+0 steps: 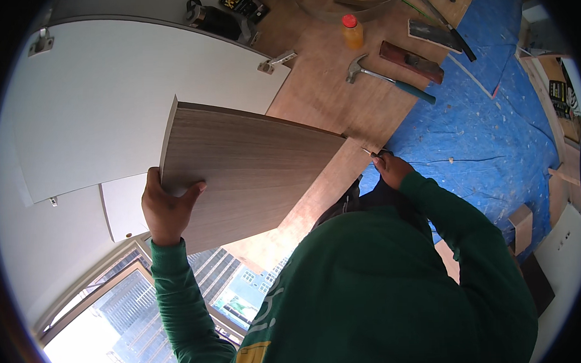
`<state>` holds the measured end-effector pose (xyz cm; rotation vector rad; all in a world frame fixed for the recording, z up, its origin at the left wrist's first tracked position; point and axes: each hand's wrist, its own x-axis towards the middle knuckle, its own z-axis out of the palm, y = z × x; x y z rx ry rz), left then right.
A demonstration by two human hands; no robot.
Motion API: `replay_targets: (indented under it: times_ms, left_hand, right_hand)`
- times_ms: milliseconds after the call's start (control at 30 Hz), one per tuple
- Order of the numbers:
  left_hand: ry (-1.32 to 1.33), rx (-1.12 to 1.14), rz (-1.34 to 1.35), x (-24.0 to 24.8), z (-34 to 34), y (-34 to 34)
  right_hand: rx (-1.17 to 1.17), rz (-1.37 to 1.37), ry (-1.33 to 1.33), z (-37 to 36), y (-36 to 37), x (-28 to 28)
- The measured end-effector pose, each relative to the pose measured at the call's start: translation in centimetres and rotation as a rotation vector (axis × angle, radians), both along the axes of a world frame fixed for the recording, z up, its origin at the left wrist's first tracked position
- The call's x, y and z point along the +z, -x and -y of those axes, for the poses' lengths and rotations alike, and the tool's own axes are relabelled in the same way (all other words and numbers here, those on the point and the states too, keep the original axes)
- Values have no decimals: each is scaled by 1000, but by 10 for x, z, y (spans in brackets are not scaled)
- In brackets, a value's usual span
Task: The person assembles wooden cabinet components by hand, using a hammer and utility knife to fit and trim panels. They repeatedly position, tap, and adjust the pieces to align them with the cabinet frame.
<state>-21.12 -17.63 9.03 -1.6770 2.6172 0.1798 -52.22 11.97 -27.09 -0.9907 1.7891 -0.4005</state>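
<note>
Head view: left hand point(168, 208) fingers pinched a rectangular grey-brown wood-grain board point(251, 167), its visible face seemingly unfitted yet; right hand point(394, 170) fingers pinched a slim, tan-and-dark tool point(370, 153).

I wear a dark green, long-sleeved fabric top point(377, 281) with a rounded yellow print point(252, 357) and pale lettering point(270, 320). Snug green cuffs point(169, 251) meet my bare hands point(168, 209). My trousers point(403, 211) are dark.

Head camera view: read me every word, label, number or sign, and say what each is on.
Green shirt: pale lettering, partly hidden by folds; no whole word readable.
Black-and-yellow package beside the dark flask: printing too small and blurred.
Black package at far right: printing too small to read.
</note>
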Motion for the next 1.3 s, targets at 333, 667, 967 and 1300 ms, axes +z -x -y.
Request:
replay_targets:
  times_ms: [333, 667, 967, 1300]
  left_hand:
    - [57, -35, -23, -3, -5, 1]
    - [54, -41, -25, -4, 2, -3]
    - [35, 2, 10, -4, 3, 0]
    - [57, -18, 26, -8, 3, 3]
  right_hand:
    - [54, -33, -44, -6, -7, 1]
    - [45, -28, -74, -8, 2, 14]
    - [48, -7, -13, 21, -6, 3]
    - [60, -11, -60, 7, -4, 5]
